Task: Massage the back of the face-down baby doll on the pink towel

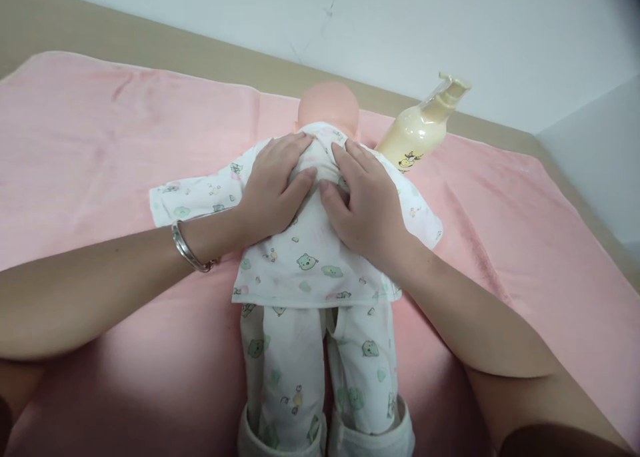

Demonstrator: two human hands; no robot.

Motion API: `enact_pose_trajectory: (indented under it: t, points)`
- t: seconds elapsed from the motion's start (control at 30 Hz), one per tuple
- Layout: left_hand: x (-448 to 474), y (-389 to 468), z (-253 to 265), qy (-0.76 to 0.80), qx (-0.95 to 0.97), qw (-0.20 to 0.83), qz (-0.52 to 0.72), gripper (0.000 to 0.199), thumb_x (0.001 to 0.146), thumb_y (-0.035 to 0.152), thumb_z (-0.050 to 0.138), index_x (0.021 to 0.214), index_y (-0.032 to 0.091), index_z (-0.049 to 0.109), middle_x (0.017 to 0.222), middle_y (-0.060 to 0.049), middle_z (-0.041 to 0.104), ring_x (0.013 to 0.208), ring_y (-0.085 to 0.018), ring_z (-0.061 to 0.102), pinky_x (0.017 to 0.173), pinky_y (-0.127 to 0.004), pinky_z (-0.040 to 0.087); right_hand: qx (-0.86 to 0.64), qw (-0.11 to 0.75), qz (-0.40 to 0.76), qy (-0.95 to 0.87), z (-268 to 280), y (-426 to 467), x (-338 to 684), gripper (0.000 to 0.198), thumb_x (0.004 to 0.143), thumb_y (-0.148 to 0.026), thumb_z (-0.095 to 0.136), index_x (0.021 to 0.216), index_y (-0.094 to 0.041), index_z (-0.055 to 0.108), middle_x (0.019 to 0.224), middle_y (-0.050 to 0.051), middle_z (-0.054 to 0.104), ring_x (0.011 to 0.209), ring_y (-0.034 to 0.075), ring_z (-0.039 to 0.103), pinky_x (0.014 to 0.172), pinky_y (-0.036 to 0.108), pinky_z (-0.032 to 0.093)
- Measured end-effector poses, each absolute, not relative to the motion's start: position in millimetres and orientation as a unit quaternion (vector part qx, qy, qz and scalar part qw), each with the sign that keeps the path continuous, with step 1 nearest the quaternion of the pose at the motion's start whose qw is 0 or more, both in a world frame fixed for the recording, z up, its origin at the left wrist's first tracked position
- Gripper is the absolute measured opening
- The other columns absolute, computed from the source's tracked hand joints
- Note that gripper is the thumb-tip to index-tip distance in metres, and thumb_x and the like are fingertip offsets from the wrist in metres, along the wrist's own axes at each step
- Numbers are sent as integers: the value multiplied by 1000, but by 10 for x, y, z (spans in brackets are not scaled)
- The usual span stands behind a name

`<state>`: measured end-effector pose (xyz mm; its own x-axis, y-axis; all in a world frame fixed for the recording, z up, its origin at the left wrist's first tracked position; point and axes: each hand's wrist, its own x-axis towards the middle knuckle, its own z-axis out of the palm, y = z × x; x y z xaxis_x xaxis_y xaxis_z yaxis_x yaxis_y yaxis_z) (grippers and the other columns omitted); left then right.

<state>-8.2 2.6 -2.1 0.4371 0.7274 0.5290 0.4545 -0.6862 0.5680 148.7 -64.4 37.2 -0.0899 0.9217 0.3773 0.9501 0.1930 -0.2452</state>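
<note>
White prints and plain pink

The blanket [100,144] is one solid pink. The white top [300,274] and white trousers [293,354] carry scattered green animal faces, green blotches and small yellow and pink motifs; the doll's head [329,107] is peachy pink. The cream-yellow bottle [416,132] bears a black-and-yellow cow. The bracelet [184,247] is silver, the bench [150,44] tan, the wall [425,30] greyish white.

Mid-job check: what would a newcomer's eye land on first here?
Probably the doll in printed white clothes, mid-view on the pink cloth, with the left hand and right hand resting on its upper body. Next, the cream pump bottle to the right of its head, and the silver bracelet on the left wrist.
</note>
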Motion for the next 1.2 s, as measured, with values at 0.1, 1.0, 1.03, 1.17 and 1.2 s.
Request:
enact_pose_trajectory:
  t: [0.1, 1.0, 1.03, 1.17, 1.2]
  points:
    - [-84, 36, -37, 349, 830, 175, 398, 48, 101, 44, 35, 140, 23, 52, 150, -6, 52, 140, -28, 46, 122, -49, 34, -633, 227, -35, -740, 364, -639, 1503, 55, 94, -33, 42, 144, -9, 48, 151, 19, 50, 146, 32, 41, 122, 56, 33]
    - [-66, -7, 22, 377, 821, 200, 378, 47, 99, 44, 36, 141, 27, 50, 151, -3, 51, 143, -27, 43, 125, -48, 31, -630, 229, -1, -742, 406, -646, 1518, 52, 94, -34, 43, 143, -18, 48, 153, 14, 48, 147, 34, 38, 121, 62, 32]
    - [-66, -6, 21, 377, 821, 201, 378, 47, 99, 44, 36, 141, 27, 50, 151, -3, 51, 143, -27, 43, 125, -48, 31, -633, 223, -2, -741, 409, -645, 1514, 53, 94, -34, 43, 144, -17, 47, 154, 15, 47, 148, 34, 38, 122, 61, 32]
    - [-62, -1, 19, 383, 818, 203, 379, 47, 99, 46, 37, 140, 29, 52, 150, -2, 53, 143, -27, 43, 125, -49, 32, -637, 216, -11, -740, 409, -643, 1512, 54, 94, -33, 43, 144, -11, 47, 153, 18, 47, 147, 33, 38, 123, 58, 33]
    - [-61, -1, 19, 383, 816, 205, 380, 46, 99, 46, 38, 140, 30, 52, 149, -1, 53, 143, -27, 43, 126, -50, 32, -635, 221, -14, -740, 407, -644, 1516, 54, 94, -33, 43, 143, -12, 48, 153, 18, 48, 147, 33, 40, 122, 59, 34]
